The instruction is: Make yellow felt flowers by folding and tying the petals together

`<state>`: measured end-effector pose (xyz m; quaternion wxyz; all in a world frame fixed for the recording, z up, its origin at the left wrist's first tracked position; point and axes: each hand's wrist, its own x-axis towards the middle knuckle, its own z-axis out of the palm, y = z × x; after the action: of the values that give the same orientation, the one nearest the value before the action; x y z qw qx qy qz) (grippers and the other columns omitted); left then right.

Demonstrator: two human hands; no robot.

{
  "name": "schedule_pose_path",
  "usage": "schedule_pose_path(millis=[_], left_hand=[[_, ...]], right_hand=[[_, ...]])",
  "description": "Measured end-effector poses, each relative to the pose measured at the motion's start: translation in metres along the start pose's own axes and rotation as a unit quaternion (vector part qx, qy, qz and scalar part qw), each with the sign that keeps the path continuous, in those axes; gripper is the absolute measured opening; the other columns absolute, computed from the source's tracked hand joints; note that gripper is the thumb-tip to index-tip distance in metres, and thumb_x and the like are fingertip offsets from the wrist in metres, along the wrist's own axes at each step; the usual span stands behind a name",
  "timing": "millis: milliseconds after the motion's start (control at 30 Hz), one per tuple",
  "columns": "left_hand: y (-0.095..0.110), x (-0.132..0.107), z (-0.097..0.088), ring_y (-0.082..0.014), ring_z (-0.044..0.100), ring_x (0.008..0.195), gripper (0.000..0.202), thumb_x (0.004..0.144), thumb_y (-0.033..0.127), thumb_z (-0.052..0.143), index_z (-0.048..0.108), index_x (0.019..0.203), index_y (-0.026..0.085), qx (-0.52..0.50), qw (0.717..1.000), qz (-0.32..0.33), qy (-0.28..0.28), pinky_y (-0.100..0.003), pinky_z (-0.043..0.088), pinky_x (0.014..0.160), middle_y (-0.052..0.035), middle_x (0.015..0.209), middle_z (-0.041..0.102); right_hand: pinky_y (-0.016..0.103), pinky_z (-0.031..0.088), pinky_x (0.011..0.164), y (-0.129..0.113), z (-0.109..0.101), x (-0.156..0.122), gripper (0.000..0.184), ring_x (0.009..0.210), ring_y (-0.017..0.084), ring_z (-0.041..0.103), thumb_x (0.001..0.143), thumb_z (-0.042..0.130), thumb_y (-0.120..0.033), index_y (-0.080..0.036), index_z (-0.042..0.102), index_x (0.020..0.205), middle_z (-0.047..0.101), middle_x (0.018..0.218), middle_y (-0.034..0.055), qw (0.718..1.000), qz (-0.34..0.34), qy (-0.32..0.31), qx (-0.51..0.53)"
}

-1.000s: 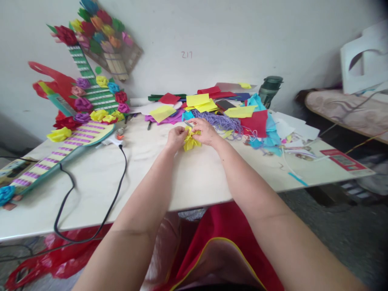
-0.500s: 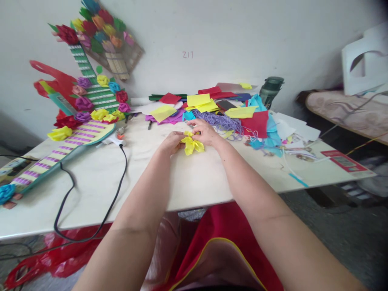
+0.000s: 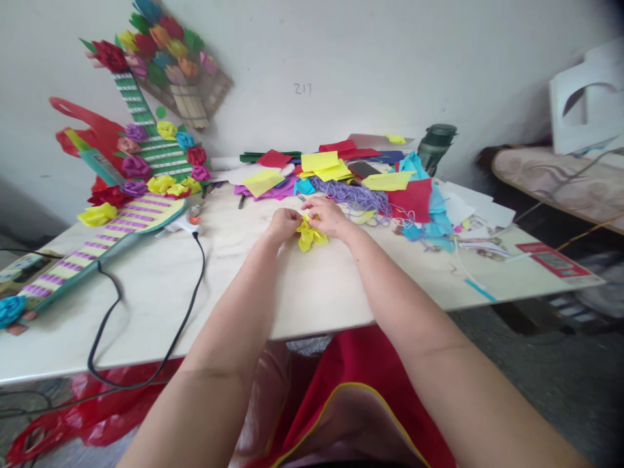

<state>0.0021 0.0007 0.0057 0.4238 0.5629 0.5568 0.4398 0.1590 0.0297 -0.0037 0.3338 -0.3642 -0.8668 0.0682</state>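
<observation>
A yellow flower (image 3: 311, 236) with loose, crumpled petals is held between my two hands, a little above the table (image 3: 322, 292). My left hand (image 3: 284, 224) pinches it from the left, near its upper part. From the right, the fingers of my right hand (image 3: 325, 216) close on its top. The fingertips hide the flower's centre. Just beyond my hands lie a tangle of purple yarn (image 3: 348, 195) and a small blue scrap (image 3: 303, 186).
Yellow sheets (image 3: 319, 160) and a red sheet (image 3: 412, 200) are heaped at the back, with a dark green bottle (image 3: 436, 149) behind. On the left stands a flower-trimmed striped decoration (image 3: 168, 156). A black cord (image 3: 192, 299) loops over the table's front edge.
My left hand has shifted slightly right, with its fingers drawn closer around the flower's top. The petals look more gathered than before. My right hand stays nearly in place.
</observation>
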Motion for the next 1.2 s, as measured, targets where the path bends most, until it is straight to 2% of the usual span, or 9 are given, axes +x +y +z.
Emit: schedule_pose_path(millis=[267,367,433,533,633,700,800,1000,1200], left_hand=[[-0.002,-0.003,-0.001,-0.0103,0.051,0.045,0.015,0.064,0.006,0.064,0.058,0.053,0.014,-0.042,0.999,-0.021,-0.012,-0.023,0.044,0.05,0.0014,0.046,0.055],[-0.005,0.001,-0.003,-0.0104,0.054,0.048,0.019,0.067,0.019,0.073,0.057,0.058,0.015,-0.099,0.994,-0.026,-0.032,-0.023,0.046,0.053,0.0009,0.052,0.058],[-0.005,0.003,-0.004,-0.0122,0.058,0.051,0.024,0.07,0.035,0.075,0.061,0.072,0.015,-0.154,0.986,-0.039,-0.053,-0.024,0.049,0.055,-0.0006,0.06,0.062],[-0.002,0.001,-0.006,-0.0152,0.061,0.052,0.051,0.072,0.057,0.069,0.061,0.106,0.02,-0.19,0.978,-0.049,-0.073,-0.027,0.049,0.054,-0.0007,0.07,0.066],[0.005,-0.006,-0.005,-0.0135,0.061,0.054,0.069,0.062,0.048,0.08,0.056,0.121,0.023,-0.146,0.985,0.012,-0.088,-0.024,0.046,0.053,0.0024,0.072,0.065],[0.009,-0.011,-0.004,-0.0129,0.059,0.055,0.073,0.05,0.036,0.087,0.057,0.115,0.021,-0.106,0.991,0.025,-0.074,-0.023,0.044,0.053,0.0041,0.067,0.062],[0.011,-0.014,-0.002,-0.0124,0.058,0.056,0.063,0.043,0.032,0.088,0.057,0.097,0.018,-0.085,0.994,0.027,-0.067,-0.023,0.042,0.053,0.0038,0.065,0.061],[0.005,-0.007,-0.002,-0.0126,0.058,0.058,0.06,0.036,0.029,0.089,0.057,0.085,0.017,-0.089,0.993,0.023,-0.072,-0.024,0.044,0.056,0.0031,0.066,0.061],[-0.004,0.0,0.001,-0.0126,0.057,0.057,0.053,0.035,0.027,0.088,0.059,0.077,0.015,-0.07,0.996,0.034,-0.051,-0.025,0.045,0.058,0.0033,0.062,0.061]], right_hand=[[0.044,0.046,0.098,0.006,0.0,0.002,0.015,0.111,0.024,0.06,0.068,0.062,-0.015,-0.02,0.056,0.055,0.069,0.114,0.006,0.999,-0.029,0.003,0.03],[0.043,0.047,0.098,0.008,0.001,0.002,0.016,0.11,0.024,0.061,0.069,0.062,-0.015,-0.02,0.055,0.055,0.069,0.113,0.0063,0.999,-0.011,0.024,0.025],[0.043,0.048,0.099,0.007,0.003,0.002,0.015,0.109,0.024,0.061,0.068,0.062,-0.015,-0.02,0.055,0.056,0.069,0.114,0.0067,0.999,0.016,0.045,0.017],[0.045,0.049,0.098,0.005,0.004,0.001,0.014,0.106,0.025,0.063,0.068,0.062,-0.013,-0.021,0.057,0.057,0.07,0.114,0.0066,0.995,0.07,0.076,0.003],[0.047,0.05,0.095,0.002,0.005,0.0,0.016,0.104,0.027,0.064,0.068,0.062,-0.012,-0.02,0.057,0.056,0.07,0.114,0.007,0.987,0.126,0.099,-0.003],[0.044,0.052,0.091,0.001,0.005,0.0,0.017,0.102,0.026,0.065,0.067,0.064,-0.01,-0.02,0.057,0.054,0.07,0.114,0.0066,0.982,0.155,0.111,0.002],[0.038,0.053,0.087,-0.001,0.006,0.001,0.021,0.098,0.023,0.066,0.064,0.067,-0.009,-0.019,0.055,0.05,0.072,0.111,0.0051,0.976,0.181,0.117,0.017],[0.032,0.05,0.091,-0.004,0.004,0.003,0.024,0.1,0.02,0.066,0.065,0.069,-0.011,-0.017,0.054,0.047,0.072,0.111,0.0057,0.969,0.228,0.089,0.035],[0.032,0.048,0.094,-0.001,0.002,0.004,0.024,0.098,0.018,0.065,0.062,0.07,-0.011,-0.018,0.053,0.047,0.071,0.106,0.0055,0.966,0.224,0.09,0.09]])
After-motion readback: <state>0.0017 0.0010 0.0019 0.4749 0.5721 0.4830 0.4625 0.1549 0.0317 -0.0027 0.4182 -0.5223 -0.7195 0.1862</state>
